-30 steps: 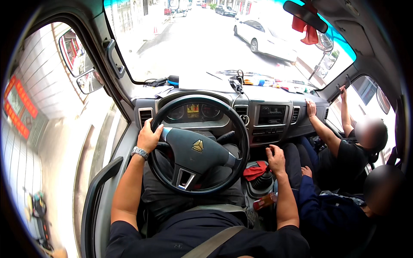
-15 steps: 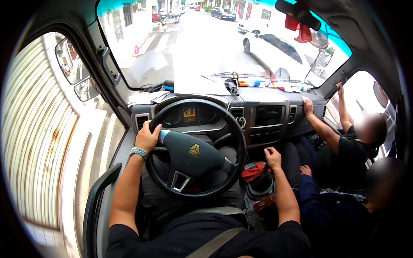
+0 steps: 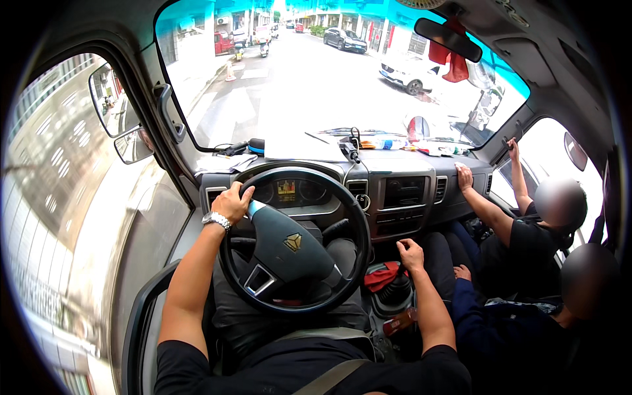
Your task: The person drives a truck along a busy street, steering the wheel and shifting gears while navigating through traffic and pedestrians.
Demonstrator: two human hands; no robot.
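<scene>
My left hand (image 3: 232,203) is closed around the upper left rim of the black steering wheel (image 3: 361,243), with its thumb by the upper spoke. A metal watch (image 3: 216,220) sits on that wrist. Lower right of the wheel, my right hand (image 3: 411,255) is curled over the top of the gear lever (image 3: 399,276). The knob is hidden beneath my fingers. Around the lever's base are a black boot (image 3: 395,291) and a red cloth (image 3: 382,278).
Two people sit to my right; one rests a hand (image 3: 464,176) on the dashboard (image 3: 454,161). Papers (image 3: 227,162), a cable and bottles (image 3: 388,143) lie on top. Beyond the windshield are a white car (image 3: 405,74), a dark car (image 3: 344,39) and a scooter (image 3: 264,49).
The wheel has turned slightly clockwise, my left hand moving with it. My right hand stays at the lever. Outside, the near white car has left its place, and another shows farther off.
</scene>
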